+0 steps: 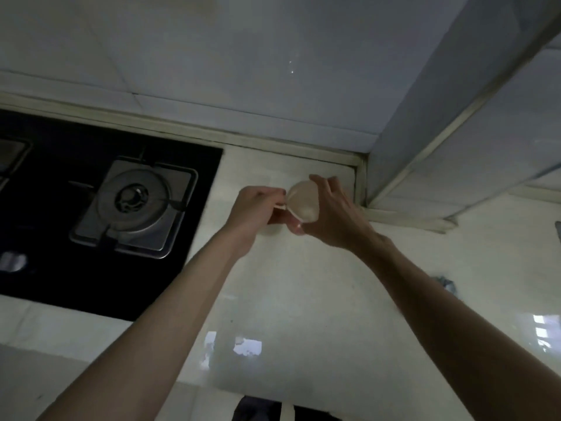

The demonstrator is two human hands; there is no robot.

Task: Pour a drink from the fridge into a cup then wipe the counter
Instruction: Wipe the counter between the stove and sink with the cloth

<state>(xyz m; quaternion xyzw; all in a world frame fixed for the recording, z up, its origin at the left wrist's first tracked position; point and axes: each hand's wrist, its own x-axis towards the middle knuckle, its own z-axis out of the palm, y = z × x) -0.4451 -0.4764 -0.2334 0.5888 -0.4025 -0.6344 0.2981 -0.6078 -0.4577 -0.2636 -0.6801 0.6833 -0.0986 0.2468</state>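
Left hand (253, 209) and right hand (332, 215) hold a cup (303, 202) (beige, tilted).

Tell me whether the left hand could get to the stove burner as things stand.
Probably yes: only bare counter lies between the left hand and the burner, though that hand is busy pinching the cup.

The hands, left (255, 208) and right (334, 214), hide part of the cup (303, 200); an edge crops one burner (12, 156).

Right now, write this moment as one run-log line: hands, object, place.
cup: tilted, over counter, right of stove | left hand: pinches its left side | right hand: grips its body
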